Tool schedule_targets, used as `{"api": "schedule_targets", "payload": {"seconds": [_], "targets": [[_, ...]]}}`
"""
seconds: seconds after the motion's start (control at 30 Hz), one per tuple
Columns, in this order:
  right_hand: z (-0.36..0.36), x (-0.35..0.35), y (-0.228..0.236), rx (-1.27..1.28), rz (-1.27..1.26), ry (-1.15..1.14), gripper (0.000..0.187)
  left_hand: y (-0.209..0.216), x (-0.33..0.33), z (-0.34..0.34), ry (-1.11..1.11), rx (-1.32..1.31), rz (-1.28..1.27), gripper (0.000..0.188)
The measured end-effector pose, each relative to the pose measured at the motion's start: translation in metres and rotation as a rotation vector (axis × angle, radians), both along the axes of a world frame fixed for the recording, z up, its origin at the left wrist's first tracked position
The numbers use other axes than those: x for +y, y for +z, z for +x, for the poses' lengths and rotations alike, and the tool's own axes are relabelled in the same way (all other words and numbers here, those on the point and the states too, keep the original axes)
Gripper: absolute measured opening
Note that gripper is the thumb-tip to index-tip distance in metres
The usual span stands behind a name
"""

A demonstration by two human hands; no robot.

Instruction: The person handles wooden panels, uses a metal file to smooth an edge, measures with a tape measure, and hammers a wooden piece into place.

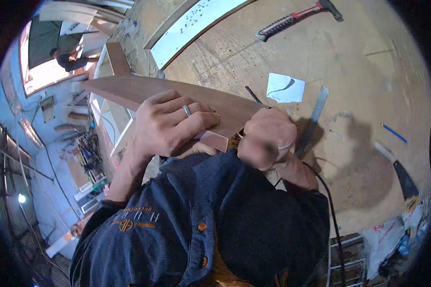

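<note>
A long brown wooden board [215, 99] stretches from the far left to just in front of my chest. My left hand [175, 119] wraps over its near edge, fingers on the upper face and thumb below. A ring shows on one finger. My right hand [271, 131] is closed in a fist at the board's near right corner. Something small and golden-brown [234, 142] peeks out between this fist and the board's end; its kind is hidden. A dark cable [333, 210] runs down the right side from near my right forearm.
On the workbench [359, 57] lie a hammer [297, 20], a paper with a dark curved mark [286, 88], a metal ruler [317, 107], a blue pencil [394, 133] and a dark-handled blade tool [401, 172]. A white panel [191, 28] lies at the back. Another person [71, 61] is far left.
</note>
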State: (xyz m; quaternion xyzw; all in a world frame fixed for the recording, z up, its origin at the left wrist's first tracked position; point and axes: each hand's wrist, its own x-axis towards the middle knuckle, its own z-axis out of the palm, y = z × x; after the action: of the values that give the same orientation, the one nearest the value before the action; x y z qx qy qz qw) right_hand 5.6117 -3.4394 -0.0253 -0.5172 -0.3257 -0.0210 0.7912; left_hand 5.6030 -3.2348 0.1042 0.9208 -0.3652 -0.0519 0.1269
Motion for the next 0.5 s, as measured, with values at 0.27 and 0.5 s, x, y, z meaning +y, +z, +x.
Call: {"api": "schedule_targets", "payload": {"seconds": [0.27, 0.5], "targets": [[-0.007, 0.003, -0.018, 0.178, 0.199, 0.011, 0.027, 0.002, -0.004, 0.011, -0.012, 0.046, 0.004, 0.04], [-0.002, -0.033, -0.007, 0.197, -0.021, 0.175, 0.035, 0.007, -0.005, 0.008, 0.001, 0.138, 0.036, 0.046]]}}
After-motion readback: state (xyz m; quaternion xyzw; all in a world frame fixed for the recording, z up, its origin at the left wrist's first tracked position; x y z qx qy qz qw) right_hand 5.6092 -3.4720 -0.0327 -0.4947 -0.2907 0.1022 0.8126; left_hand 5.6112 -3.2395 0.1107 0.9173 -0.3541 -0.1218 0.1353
